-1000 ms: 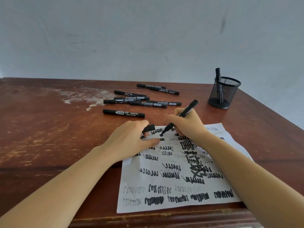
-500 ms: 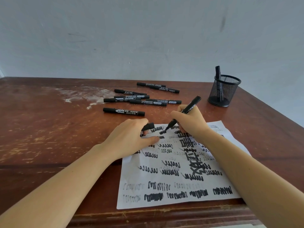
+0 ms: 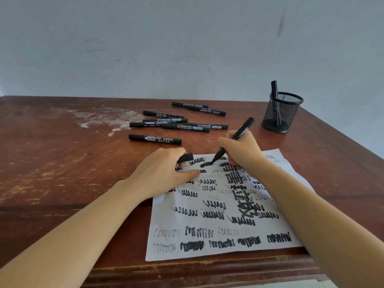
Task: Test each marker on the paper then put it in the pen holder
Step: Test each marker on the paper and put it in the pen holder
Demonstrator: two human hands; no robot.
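Note:
My right hand grips an uncapped black marker with its tip down on the top of the white paper, which is covered in black scribbles. My left hand rests on the paper's upper left corner and holds the marker's black cap in its curled fingers. Several capped black markers lie on the table beyond the hands. The black mesh pen holder stands at the back right with one marker upright in it.
The worn brown wooden table has a whitish scuffed patch at the back left. Its front edge runs just under the paper. A pale wall rises behind the table.
The marker tip has moved a little rightward along the paper's top, leaving a fresh scribble. My left hand has stayed in place with the cap.

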